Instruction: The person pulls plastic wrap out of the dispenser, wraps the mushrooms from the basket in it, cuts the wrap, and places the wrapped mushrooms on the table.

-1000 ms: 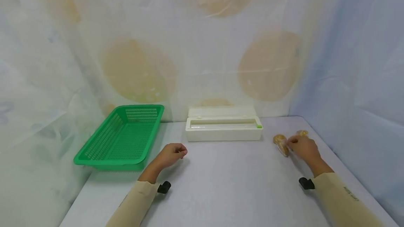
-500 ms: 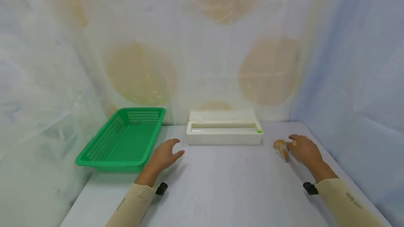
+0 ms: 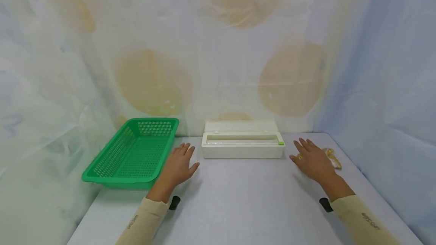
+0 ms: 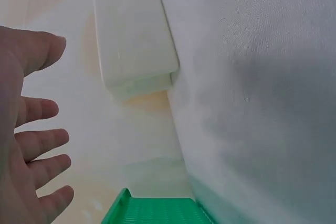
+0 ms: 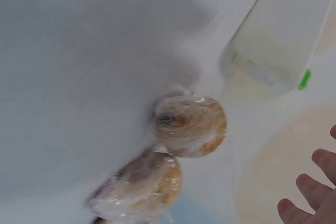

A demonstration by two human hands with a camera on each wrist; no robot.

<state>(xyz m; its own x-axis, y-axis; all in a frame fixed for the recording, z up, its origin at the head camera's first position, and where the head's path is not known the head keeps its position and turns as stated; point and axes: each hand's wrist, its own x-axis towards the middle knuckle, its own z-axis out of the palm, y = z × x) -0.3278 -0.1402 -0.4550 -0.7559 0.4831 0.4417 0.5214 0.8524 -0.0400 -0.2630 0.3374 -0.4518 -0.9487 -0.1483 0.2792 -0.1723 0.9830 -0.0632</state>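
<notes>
My left hand (image 3: 177, 165) hovers over the table beside the green basket (image 3: 158, 165), fingers spread and holding nothing. The right hand (image 3: 312, 162) is also spread, palm down, above two golden-brown pieces wrapped in clear film. One wrapped piece (image 3: 334, 158) shows just right of that hand in the head view; the other is mostly hidden under it. The right wrist view shows both: a rounded piece (image 5: 191, 126) nearer the box and a tapered piece (image 5: 139, 187) beside it. No fingers touch them there.
A white cling film dispenser (image 3: 243, 151) with its lid raised stands at the back middle, a small green tab (image 3: 281, 143) at its right end. Patterned curtains (image 3: 221, 67) enclose the table (image 3: 238, 203) at the back and sides.
Both hands have opened from curled fingertips to spread fingers. My right hand has come off the wrapped pieces and shifted slightly left, uncovering the right-hand one.
</notes>
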